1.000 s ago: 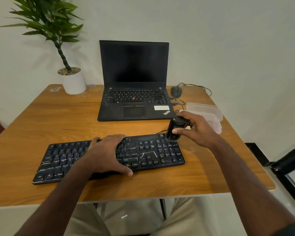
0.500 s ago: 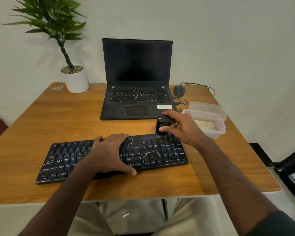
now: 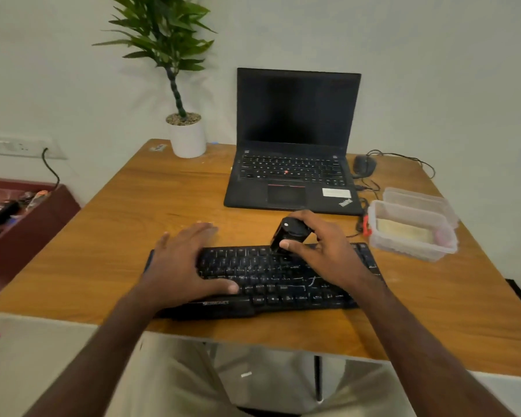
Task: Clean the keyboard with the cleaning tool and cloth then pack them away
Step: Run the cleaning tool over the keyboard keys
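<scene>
- Black keyboard [image 3: 283, 281] is laid flat near the front edge of the wooden table [image 3: 133, 236], long side parallel to that edge.
- Left hand [image 3: 187, 263] is laid flat on the keyboard's left part, fingers straight and spread, thumb stretched across the lower key rows; nothing is gripped.
- Black cleaning tool [image 3: 289, 233] is held in the right hand [image 3: 325, 254], fingers and thumb curled round it. It is tilted, with the lower end touching the top key rows around mid-keyboard.
- Clear plastic container [image 3: 409, 233] is set just right of the keyboard; something pale is seen inside, not identifiable. A second clear tub [image 3: 418, 200] is set just behind it.
- Open laptop [image 3: 295, 145], screen dark, is placed behind the keyboard; wired mouse [image 3: 364, 165] is beside it on the right.
- Potted plant [image 3: 187, 133] is placed at the table's far left, against a plain pale wall [image 3: 433, 70].
</scene>
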Available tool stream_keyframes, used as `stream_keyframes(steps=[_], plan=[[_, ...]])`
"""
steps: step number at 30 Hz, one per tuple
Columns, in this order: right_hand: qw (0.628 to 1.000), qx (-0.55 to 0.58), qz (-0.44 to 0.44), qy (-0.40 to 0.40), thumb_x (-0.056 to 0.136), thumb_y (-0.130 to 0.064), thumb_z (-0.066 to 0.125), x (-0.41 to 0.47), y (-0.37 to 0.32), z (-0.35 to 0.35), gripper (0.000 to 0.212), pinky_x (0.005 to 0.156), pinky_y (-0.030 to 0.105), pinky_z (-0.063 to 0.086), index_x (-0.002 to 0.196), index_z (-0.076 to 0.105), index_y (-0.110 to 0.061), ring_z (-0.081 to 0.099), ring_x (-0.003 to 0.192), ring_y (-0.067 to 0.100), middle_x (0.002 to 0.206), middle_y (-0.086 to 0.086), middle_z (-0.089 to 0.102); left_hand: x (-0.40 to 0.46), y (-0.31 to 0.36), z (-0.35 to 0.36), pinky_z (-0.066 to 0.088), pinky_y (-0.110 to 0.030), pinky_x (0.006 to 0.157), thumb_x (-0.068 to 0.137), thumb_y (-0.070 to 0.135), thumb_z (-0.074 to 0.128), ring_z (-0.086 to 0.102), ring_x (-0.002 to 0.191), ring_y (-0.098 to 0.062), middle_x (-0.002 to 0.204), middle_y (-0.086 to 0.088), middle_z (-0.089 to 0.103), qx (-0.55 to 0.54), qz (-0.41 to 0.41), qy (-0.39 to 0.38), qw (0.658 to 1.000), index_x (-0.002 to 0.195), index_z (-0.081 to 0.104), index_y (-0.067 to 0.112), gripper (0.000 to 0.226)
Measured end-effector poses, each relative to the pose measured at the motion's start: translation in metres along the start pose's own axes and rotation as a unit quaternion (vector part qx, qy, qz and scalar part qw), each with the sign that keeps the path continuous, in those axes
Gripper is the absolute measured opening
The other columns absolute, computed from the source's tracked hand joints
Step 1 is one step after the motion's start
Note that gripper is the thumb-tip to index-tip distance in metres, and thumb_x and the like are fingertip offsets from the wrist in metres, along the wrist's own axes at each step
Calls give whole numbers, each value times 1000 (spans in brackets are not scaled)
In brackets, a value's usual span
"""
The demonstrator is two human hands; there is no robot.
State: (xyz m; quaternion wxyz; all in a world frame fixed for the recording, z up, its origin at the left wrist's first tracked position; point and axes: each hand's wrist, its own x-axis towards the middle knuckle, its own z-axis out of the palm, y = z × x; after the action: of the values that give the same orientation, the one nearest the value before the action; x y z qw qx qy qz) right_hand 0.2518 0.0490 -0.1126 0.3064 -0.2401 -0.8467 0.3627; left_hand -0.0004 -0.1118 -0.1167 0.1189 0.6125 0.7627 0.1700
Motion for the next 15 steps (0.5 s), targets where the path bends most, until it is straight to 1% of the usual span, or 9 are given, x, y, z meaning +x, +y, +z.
stream_keyframes(steps=[2,3,5,6,7,9,10,12,15], plan=[[1000,10,-4,-5,92,-27,74,5,-6,9,33,75,29,60,122,60,-28,64,102,4,107,-17,65,-19,-43,-16,6,-54,123,42,109,37,19,151,-12,164,6,25,-19,-58,32,998,156,25,37,135],[1000,10,-11,-8,92,-27,74,8,-10,15,33,74,25,58,121,60,-30,63,101,3,107,-18,65,-28,-60,-22,9,-55,122,41,109,37,21,150,-14,164,6,26,-22,-84,35,996,156,25,37,136],[999,19,-21,-17,91,-27,75,17,-21,30,33,73,22,56,119,58,-34,62,101,1,106,-19,64,-43,-84,-27,11,-54,122,38,109,39,26,149,-18,163,5,29,-39,-118,14,992,156,22,38,139],[999,27,-26,-23,91,-27,75,21,-26,39,34,73,22,56,119,58,-34,62,101,1,106,-20,64,-49,-89,-27,9,-53,122,37,108,42,27,148,-19,162,4,30,-53,-120,-10,991,156,18,40,139],[998,36,-30,-31,91,-26,75,26,-30,48,35,73,23,56,120,58,-34,62,101,2,106,-20,64,-53,-92,-24,3,-51,123,37,107,45,25,148,-16,162,5,30,-63,-109,-37,991,156,14,42,139],[997,50,-38,-48,90,-25,76,35,-39,67,36,75,27,56,120,58,-33,62,101,5,106,-20,64,-61,-97,-16,-14,-46,122,40,104,52,11,149,-4,164,9,22,-64,-70,-69,993,154,5,48,136],[996,57,-43,-57,90,-25,76,40,-44,76,36,77,28,56,120,58,-32,63,101,7,105,-19,64,-62,-100,-13,-19,-44,121,41,103,55,5,149,1,165,11,18,-69,-57,-70,994,153,2,51,135],[992,76,-58,-77,90,-23,77,47,-54,93,34,79,28,55,118,59,-30,63,100,9,105,-18,65,-61,-107,-12,-20,-44,121,42,100,60,2,149,4,166,13,15,-87,-52,-70,992,155,1,51,137],[986,100,-78,-106,91,-22,76,59,-71,121,31,78,20,52,117,61,-21,64,98,8,103,-13,66,-56,-114,-15,-16,-43,122,41,101,58,-1,148,5,166,11,13,-59,-47,-72,995,157,3,46,140]])
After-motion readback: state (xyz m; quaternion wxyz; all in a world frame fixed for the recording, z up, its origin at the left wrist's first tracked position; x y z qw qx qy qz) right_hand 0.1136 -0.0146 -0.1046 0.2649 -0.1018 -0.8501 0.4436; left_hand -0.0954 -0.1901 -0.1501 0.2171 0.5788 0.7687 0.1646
